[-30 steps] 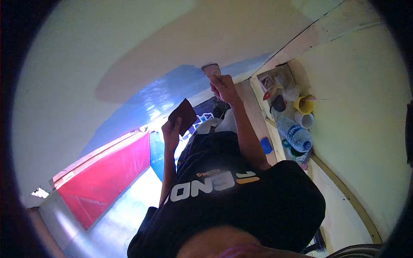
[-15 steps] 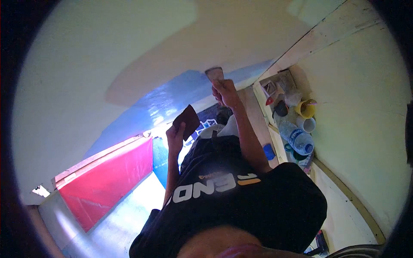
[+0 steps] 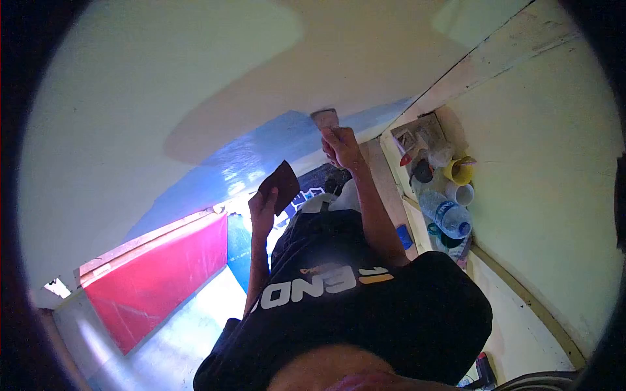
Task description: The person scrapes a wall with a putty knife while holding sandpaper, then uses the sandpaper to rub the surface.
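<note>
My left hand (image 3: 263,214) grips a flat, dark brown, roughly rectangular piece (image 3: 283,186) by its lower left side, just off the wall. My right hand (image 3: 343,150) is closed around a scraper-like tool (image 3: 325,118). Its wide, greyish blade points up and meets the pale wall (image 3: 241,85) at the upper edge of a blue painted band (image 3: 261,146). The tool's handle is hidden inside my fingers.
Along the right, a narrow ledge (image 3: 386,146) holds a clear plastic bottle (image 3: 445,214), a yellow cup (image 3: 460,171), a white cup (image 3: 461,193) and a dark round item (image 3: 422,171). A blue object (image 3: 404,237) lies near it. A red panel (image 3: 160,280) stands at the left.
The whole view has shifted slightly. My right hand and the tool sit a little lower in the picture, with the blade still at the wall. Both hands keep their grips.
</note>
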### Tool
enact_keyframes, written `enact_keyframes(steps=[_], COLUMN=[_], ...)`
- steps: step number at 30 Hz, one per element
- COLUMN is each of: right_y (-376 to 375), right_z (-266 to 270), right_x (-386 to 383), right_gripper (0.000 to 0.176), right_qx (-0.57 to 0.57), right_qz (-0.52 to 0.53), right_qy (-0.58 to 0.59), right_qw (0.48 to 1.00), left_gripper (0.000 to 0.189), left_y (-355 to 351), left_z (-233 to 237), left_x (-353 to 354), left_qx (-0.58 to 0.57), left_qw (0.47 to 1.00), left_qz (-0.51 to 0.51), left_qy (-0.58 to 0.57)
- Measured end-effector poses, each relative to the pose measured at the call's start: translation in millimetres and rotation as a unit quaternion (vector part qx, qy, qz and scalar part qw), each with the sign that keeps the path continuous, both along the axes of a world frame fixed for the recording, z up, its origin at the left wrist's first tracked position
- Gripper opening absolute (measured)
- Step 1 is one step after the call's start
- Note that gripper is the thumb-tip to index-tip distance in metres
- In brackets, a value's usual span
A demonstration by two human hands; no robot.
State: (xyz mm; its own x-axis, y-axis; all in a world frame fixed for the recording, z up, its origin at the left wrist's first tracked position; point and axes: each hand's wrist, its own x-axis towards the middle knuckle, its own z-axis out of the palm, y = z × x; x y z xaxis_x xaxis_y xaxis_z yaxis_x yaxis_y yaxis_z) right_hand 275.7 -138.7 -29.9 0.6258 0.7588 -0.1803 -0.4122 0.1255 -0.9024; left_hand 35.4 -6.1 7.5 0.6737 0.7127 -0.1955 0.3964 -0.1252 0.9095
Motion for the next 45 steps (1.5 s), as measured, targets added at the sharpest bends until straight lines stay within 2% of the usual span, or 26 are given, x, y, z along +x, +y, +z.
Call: enact_keyframes(steps=[3, 4, 5, 7, 8, 11, 12, 14, 15, 16, 17, 20, 21, 23, 24, 27, 28, 31, 34, 38, 41, 44, 45], right_y=[-5.7, -2.4, -1.1, -9.6, -11.9, -6.1, -2.0, -7.6, -9.3, -4.9, -3.0, 1.2, 0.1, 1.4, 1.3, -1.8, 2.9, -0.3, -3.7, -3.1, -5.9, -4.4, -7.4], right_z=[-10.9, -8.7, -9.2, -10.9, -14.3, -14.4, -1.0, -0.6, -6.1, -8.1, -9.1, 16.8, 16.3, 14.1, 11.7, 9.0, 14.8, 14.7, 14.5, 42.3, 15.2, 46.8, 43.9], right_x=[-3.1, 0.8, 3.4, -1.1, -0.8, 4.1, 7.0, 1.2, -0.2, 6.1, 8.7, 4.5, 3.4, 2.4, 0.2, 3.7, 5.2, 2.8, 0.5, 7.9, 9.6, 4.1, 3.4], right_gripper=[0.05, 0.05, 0.05, 0.05, 0.05, 0.051, 0.051, 0.051, 0.051, 0.051, 0.051, 0.05, 0.049, 0.048, 0.048, 0.047, 0.048, 0.048, 0.048, 0.048, 0.048, 0.048, 0.05], right_qx=[-0.015, -0.014, -0.017, -0.033, -0.036, -0.045, -0.038, -0.033, -0.026, -0.014, -0.01, 0.006, 0.005, 0.009, -0.024, -0.015, 0.028, -0.01, -0.048, -0.012, -0.022, -0.011, -0.007], right_qz=[0.002, 0.001, 0.002, 0.007, 0.007, 0.006, 0.015, 0.026, 0.022, 0.02, 0.014, 0.027, 0.029, 0.022, 0.012, 0.019, 0.018, 0.022, 0.015, 0.029, 0.009, 0.018, 0.019], right_qy=[0.022, 0.015, 0.012, 0.015, 0.016, -0.02, -0.02, -0.003, 0.007, 0.008, 0.004, 0.006, 0.002, -0.006, -0.013, -0.008, -0.034, -0.007, -0.008, -0.04, -0.062, -0.039, -0.039], right_qw=[1.0, 1.0, 1.0, 0.999, 0.999, 0.999, 0.999, 0.999, 0.999, 1.0, 1.0, 1.0, 1.0, 1.0, 1.0, 1.0, 0.999, 1.0, 0.999, 0.999, 0.998, 0.999, 0.999], left_gripper=[0.025, 0.024, 0.024, 0.025, 0.025, 0.025, 0.025, 0.025, 0.025, 0.023, 0.023, 0.023, 0.024, 0.025, 0.027, 0.028, 0.028, 0.027, 0.028, 0.027, 0.028, 0.027, 0.028], left_y=[-7.7, -5.7, -1.9, 0.5, -1.8, -4.5, 3.4, 6.1, 5.5, -5.1, -1.9, 0.1, 6.8, 0.8, 3.0, 1.4, 3.9, 3.7, 2.2, -0.1, -6.4, -3.4, -3.4], left_z=[12.7, 6.6, 0.6, -5.4, -2.6, 7.3, -10.2, -14.6, -10.2, 3.9, 2.3, 11.2, 9.6, 6.7, 6.2, 0.0, -1.0, 0.9, -1.7, -4.8, 1.1, -7.8, -7.6], left_x=[4.0, 1.2, -5.7, -8.3, -7.0, 1.4, -7.2, -12.2, -12.3, -2.8, -5.0, -14.9, -21.5, -26.7, -30.2, -39.3, -47.2, -50.7, -52.4, -62.1, -55.0, -68.3, -71.7], left_qx=[0.007, 0.044, 0.014, 0.052, -0.01, 0.019, 0.007, -0.006, -0.01, -0.032, -0.022, 0.002, -0.016, -0.049, -0.021, -0.036, -0.012, -0.034, -0.003, -0.057, -0.037, 0.02, -0.006], left_qw=[0.999, 0.998, 1.0, 0.997, 1.0, 0.999, 0.999, 0.999, 0.999, 0.996, 0.997, 0.994, 0.994, 0.989, 0.991, 0.982, 0.987, 0.982, 0.976, 0.978, 0.963, 0.949, 0.941], left_qz=[0.017, 0.02, 0.02, 0.013, 0.019, 0.029, 0.028, 0.033, 0.03, 0.074, 0.071, 0.101, 0.097, 0.12, 0.123, 0.164, 0.159, 0.174, 0.191, 0.199, 0.242, 0.294, 0.32], left_qy=[-0.047, -0.036, 0.013, 0.059, 0.021, -0.035, -0.035, 0.003, 0.023, -0.024, -0.026, -0.032, 0.055, -0.069, -0.039, -0.081, -0.023, -0.063, -0.106, -0.029, -0.109, -0.112, -0.108])
